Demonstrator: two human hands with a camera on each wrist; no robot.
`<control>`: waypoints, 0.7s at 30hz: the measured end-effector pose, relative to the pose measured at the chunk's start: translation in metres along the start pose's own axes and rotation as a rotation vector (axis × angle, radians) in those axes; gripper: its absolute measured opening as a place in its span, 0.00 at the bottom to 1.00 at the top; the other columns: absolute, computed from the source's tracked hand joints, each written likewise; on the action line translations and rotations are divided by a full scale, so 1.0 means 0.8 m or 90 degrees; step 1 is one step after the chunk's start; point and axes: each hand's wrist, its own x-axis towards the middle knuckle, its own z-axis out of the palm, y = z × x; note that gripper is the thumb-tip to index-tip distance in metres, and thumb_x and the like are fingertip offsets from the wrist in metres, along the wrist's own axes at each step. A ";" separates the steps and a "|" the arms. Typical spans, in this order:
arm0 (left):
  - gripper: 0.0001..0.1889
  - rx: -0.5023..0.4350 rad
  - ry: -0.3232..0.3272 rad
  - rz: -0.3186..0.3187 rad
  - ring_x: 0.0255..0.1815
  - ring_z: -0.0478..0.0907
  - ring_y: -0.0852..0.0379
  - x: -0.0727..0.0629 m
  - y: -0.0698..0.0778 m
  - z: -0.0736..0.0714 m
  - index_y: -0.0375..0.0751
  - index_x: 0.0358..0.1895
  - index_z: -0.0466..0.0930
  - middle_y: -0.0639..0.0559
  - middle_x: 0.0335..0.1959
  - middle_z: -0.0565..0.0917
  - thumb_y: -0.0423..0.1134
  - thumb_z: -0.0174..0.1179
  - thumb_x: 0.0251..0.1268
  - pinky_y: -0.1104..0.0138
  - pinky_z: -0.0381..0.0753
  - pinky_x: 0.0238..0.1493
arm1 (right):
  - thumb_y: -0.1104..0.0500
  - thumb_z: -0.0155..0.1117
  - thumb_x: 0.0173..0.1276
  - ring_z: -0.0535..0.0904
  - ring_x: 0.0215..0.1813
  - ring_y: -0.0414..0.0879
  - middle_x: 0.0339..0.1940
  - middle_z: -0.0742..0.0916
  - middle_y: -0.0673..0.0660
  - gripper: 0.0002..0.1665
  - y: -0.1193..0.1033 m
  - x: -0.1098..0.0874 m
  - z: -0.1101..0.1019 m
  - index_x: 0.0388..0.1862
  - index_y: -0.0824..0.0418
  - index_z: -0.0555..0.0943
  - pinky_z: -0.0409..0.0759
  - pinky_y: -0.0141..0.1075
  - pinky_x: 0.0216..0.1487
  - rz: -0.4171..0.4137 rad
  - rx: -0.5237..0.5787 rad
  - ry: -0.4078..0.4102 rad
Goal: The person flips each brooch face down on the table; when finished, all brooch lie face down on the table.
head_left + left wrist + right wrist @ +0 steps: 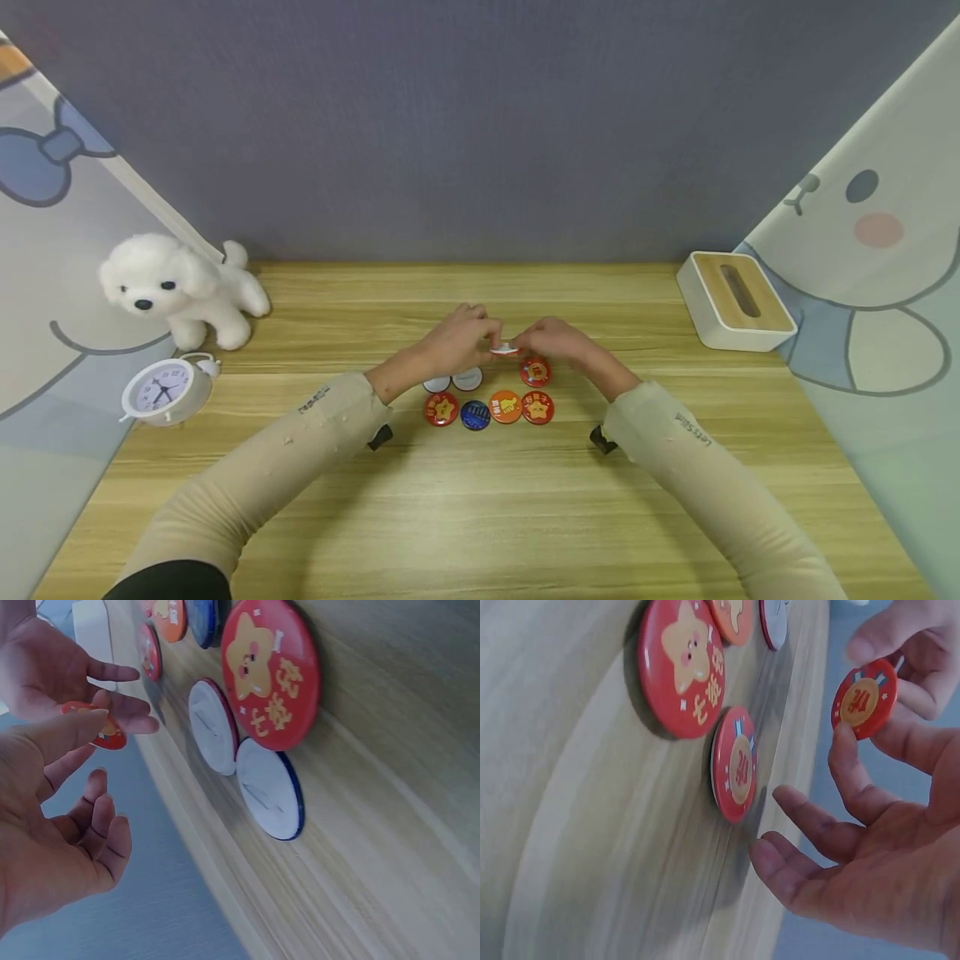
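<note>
Above the wooden table, my left hand (461, 340) pinches a red pin badge (864, 699) with a medal design between thumb and finger. From the other side, my right hand (558, 342) grips the same badge at its lower edge, its other fingers spread away. Below the right hand lies a matching red medal badge (735, 765). Two badges lie face down near the left hand, showing white backs and pins (214, 727). Nearer me is a row of a red star badge (441, 409), a blue badge (476, 415), an orange badge (506, 407) and another red star badge (537, 407).
At the left stand a white plush dog (183, 287) and a white alarm clock (167, 392). A white tissue box with a wooden lid (738, 300) sits at the back right. Grey panelling (480, 133) rises behind the table (480, 517), with cartoon-printed walls on both sides.
</note>
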 end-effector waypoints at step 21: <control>0.16 -0.056 -0.077 -0.070 0.52 0.74 0.51 0.008 -0.018 0.009 0.45 0.57 0.80 0.48 0.49 0.82 0.44 0.63 0.70 0.55 0.70 0.60 | 0.52 0.61 0.70 0.66 0.74 0.60 0.73 0.73 0.64 0.13 0.005 -0.001 0.003 0.32 0.61 0.79 0.62 0.57 0.74 0.003 0.061 -0.013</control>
